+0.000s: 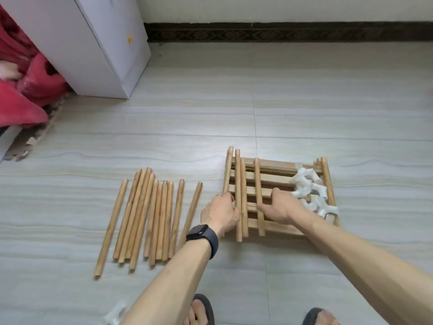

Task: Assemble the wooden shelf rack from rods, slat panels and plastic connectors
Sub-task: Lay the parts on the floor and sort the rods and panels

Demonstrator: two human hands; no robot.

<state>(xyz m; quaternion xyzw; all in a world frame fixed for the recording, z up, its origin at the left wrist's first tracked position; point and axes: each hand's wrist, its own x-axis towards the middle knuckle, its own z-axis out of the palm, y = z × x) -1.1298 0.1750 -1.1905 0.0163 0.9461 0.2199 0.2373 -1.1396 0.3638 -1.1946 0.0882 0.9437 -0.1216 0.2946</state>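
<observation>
Several wooden rods [150,216] lie side by side on the floor at the left. To their right a stack of slat panels [274,172] lies flat, with several more rods across it. My left hand [220,213], with a ring and a dark watch, curls its fingers round a rod [238,174] at the stack's left edge. My right hand [280,205] grips another rod [257,177] lying near the middle of the stack. A heap of white plastic connectors [311,191] sits on the right part of the panels. Further rods [326,179] lie at the stack's right edge.
A white cabinet [93,43] stands at the back left with red fabric [25,85] beside it. The wall and dark skirting [281,31] run along the back. A white connector [114,313] lies near my sandalled feet [201,310] at the bottom edge.
</observation>
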